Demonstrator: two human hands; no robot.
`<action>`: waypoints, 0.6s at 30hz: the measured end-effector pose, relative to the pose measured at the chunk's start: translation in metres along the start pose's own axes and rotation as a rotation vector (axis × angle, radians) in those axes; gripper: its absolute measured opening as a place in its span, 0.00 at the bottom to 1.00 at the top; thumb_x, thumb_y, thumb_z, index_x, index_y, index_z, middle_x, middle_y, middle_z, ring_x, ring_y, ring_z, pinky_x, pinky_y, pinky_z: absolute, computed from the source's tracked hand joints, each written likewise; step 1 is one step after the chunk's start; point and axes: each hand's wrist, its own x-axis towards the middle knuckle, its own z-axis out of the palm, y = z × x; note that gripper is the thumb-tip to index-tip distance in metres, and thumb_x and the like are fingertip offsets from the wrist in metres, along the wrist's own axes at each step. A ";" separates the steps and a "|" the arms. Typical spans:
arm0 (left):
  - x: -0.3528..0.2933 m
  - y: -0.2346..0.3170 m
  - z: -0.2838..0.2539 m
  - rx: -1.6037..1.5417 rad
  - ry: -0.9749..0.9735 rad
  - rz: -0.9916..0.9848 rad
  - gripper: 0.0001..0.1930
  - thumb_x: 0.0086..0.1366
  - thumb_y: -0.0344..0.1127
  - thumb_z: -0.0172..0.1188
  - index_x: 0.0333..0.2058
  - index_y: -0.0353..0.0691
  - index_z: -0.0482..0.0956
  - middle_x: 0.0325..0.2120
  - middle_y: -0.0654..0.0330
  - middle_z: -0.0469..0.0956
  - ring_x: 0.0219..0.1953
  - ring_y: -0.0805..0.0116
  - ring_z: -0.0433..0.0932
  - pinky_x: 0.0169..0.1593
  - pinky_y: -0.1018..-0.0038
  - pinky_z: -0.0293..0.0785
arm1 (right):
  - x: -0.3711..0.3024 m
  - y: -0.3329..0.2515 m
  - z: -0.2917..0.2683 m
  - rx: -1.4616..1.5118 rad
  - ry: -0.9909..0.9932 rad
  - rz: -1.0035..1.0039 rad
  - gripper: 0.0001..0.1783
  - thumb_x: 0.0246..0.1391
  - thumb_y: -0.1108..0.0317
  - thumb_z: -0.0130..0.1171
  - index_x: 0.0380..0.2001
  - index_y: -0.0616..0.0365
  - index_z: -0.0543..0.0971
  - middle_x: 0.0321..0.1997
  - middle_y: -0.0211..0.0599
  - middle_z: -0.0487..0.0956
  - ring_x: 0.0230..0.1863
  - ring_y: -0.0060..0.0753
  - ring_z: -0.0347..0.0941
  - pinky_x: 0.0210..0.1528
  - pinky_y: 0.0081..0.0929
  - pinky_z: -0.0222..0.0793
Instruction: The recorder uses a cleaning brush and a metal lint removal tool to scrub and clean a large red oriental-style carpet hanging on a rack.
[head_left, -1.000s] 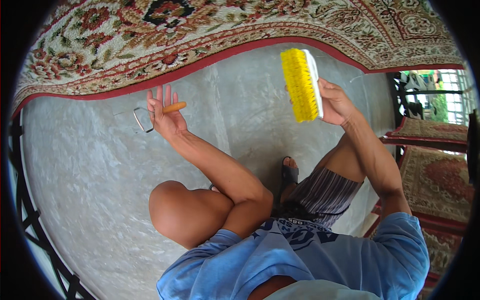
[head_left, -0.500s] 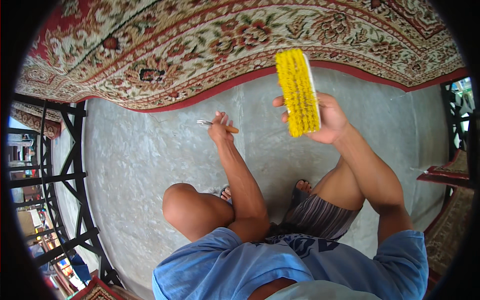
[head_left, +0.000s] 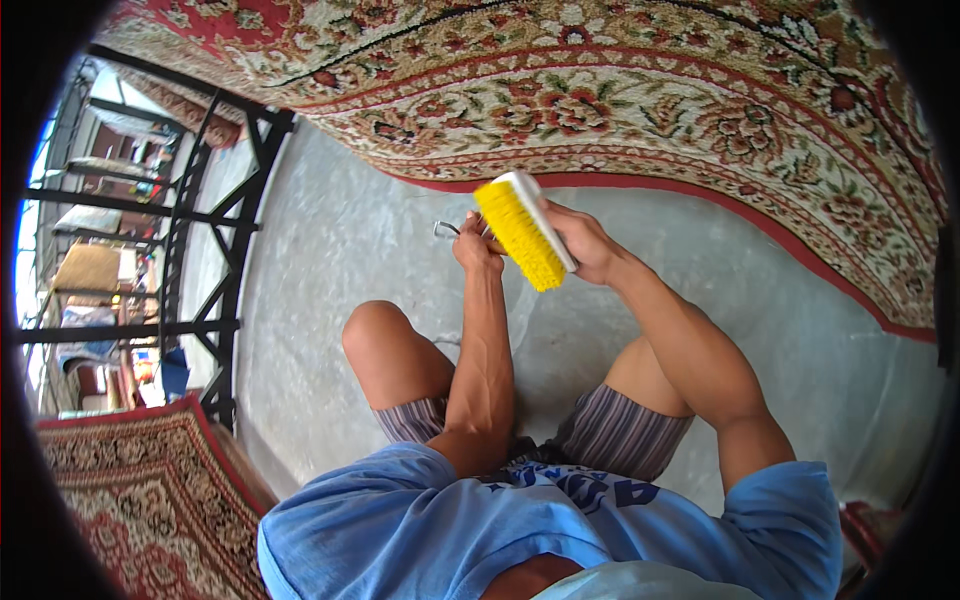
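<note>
In my right hand (head_left: 588, 245) is a scrub brush with yellow bristles (head_left: 520, 238) and a white back. My fingers grip its back, and the bristles face left toward my other hand. My left hand (head_left: 478, 248) is closed around a small hand tool (head_left: 445, 229). The tool's curved metal end sticks out on the left; the exact kind of tool is unclear. The brush partly covers the fingers of my left hand. Both hands are above the grey floor, in front of a patterned carpet (head_left: 575, 110) with a red edge.
The carpet's wavy lower edge runs across the far side of the grey concrete floor (head_left: 320, 240). A black metal railing (head_left: 245, 260) stands at the left, with cluttered items beyond it. Another patterned carpet (head_left: 150, 490) is at the lower left. My bent knees flank my left forearm.
The brush has moved left and down and turned, so it now tilts beside my left hand. The view has swung leftward, showing more of the railing and the lower-left carpet.
</note>
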 end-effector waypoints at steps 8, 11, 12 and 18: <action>-0.070 0.049 0.018 0.133 -0.390 -0.308 0.26 0.72 0.49 0.55 0.56 0.33 0.72 0.54 0.44 0.77 0.55 0.47 0.78 0.55 0.53 0.79 | 0.017 0.018 -0.039 -0.825 -0.291 0.400 0.32 0.69 0.43 0.49 0.66 0.52 0.71 0.51 0.27 0.78 0.47 0.20 0.71 0.50 0.23 0.66; -0.083 0.039 0.013 0.115 -0.747 -0.402 0.30 0.69 0.49 0.60 0.60 0.31 0.70 0.59 0.41 0.72 0.63 0.44 0.70 0.65 0.50 0.69 | 0.022 0.033 -0.058 -1.200 -0.364 0.396 0.34 0.66 0.38 0.48 0.65 0.50 0.72 0.53 0.38 0.81 0.53 0.34 0.76 0.55 0.32 0.68; -0.083 0.032 0.008 0.128 -0.777 -0.454 0.31 0.68 0.46 0.61 0.62 0.30 0.68 0.61 0.40 0.70 0.65 0.45 0.69 0.66 0.52 0.68 | 0.023 0.039 -0.065 -1.419 -0.342 0.337 0.34 0.66 0.37 0.47 0.64 0.48 0.72 0.54 0.43 0.81 0.55 0.40 0.77 0.56 0.35 0.69; -0.081 -0.013 0.013 0.287 -0.912 -0.775 0.27 0.65 0.33 0.64 0.61 0.31 0.70 0.59 0.49 0.74 0.60 0.58 0.75 0.64 0.61 0.71 | -0.006 0.036 -0.080 -1.532 -0.126 0.653 0.34 0.60 0.35 0.50 0.58 0.46 0.78 0.50 0.47 0.83 0.47 0.50 0.81 0.48 0.42 0.75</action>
